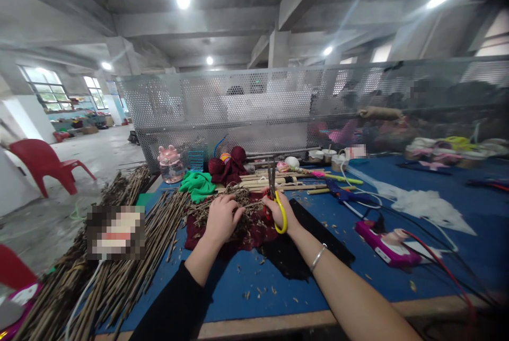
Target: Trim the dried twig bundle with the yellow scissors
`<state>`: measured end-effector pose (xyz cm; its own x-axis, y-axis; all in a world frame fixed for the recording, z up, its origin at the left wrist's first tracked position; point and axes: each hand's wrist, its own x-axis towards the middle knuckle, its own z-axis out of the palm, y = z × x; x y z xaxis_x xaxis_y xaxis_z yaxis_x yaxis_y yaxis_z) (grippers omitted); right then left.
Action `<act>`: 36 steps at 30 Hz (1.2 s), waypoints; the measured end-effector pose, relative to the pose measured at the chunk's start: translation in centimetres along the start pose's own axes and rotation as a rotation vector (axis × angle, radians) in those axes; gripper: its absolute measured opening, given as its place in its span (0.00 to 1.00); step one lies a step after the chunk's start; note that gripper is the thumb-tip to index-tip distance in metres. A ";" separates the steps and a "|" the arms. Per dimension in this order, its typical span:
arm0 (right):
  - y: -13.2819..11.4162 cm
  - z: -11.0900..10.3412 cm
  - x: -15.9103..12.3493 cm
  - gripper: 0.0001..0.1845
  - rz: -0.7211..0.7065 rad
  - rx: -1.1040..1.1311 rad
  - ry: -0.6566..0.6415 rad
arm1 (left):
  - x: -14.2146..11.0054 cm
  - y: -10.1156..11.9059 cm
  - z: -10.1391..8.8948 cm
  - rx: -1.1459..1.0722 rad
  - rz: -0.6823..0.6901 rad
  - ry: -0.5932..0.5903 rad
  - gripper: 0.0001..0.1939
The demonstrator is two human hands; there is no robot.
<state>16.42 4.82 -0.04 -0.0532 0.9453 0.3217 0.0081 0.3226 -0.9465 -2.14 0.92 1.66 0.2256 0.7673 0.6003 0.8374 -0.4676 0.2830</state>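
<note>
My left hand lies over a heap of dry plant bits, its fingers curled around a thin dry twig that reaches toward my other hand. In my right hand is a pair of scissors with yellow handles, the blades pointing up and away from me. Red shows beside its fingers, partly hidden. Beneath the heap a dark red cloth is spread, strewn with snippets. Close to my right wrist lies a black cloth. Long brown stalks are stacked to the left.
On the blue tabletop are a green cloth, dark red bundles, a pink clear jar, bamboo sticks, a blue glue gun and a purple power strip with cables. A perforated metal screen stands behind.
</note>
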 end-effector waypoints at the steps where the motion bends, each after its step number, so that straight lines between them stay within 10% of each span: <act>1: 0.2 0.0 0.0 0.12 0.002 0.003 0.003 | 0.0 -0.2 0.0 -0.017 -0.003 0.007 0.12; 12: 0.7 -0.1 0.5 0.14 0.077 0.164 0.035 | -0.2 -0.6 0.9 -0.344 -0.311 -0.022 0.26; 20: 0.8 0.3 0.4 0.15 0.153 0.288 0.043 | 0.1 -0.8 1.5 -1.218 -0.705 -0.115 0.22; 25: 0.8 0.9 0.4 0.16 0.204 0.369 0.081 | 0.1 0.2 0.5 -1.589 -0.667 -0.130 0.22; 36: 0.1 0.7 0.5 0.18 0.076 0.358 0.292 | -0.5 1.1 2.1 -0.774 -0.696 0.365 0.19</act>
<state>15.74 5.27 0.02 0.2181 0.9561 0.1960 -0.3464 0.2636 -0.9003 -0.31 0.95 0.09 -0.4419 0.8534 0.2766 0.1569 -0.2301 0.9604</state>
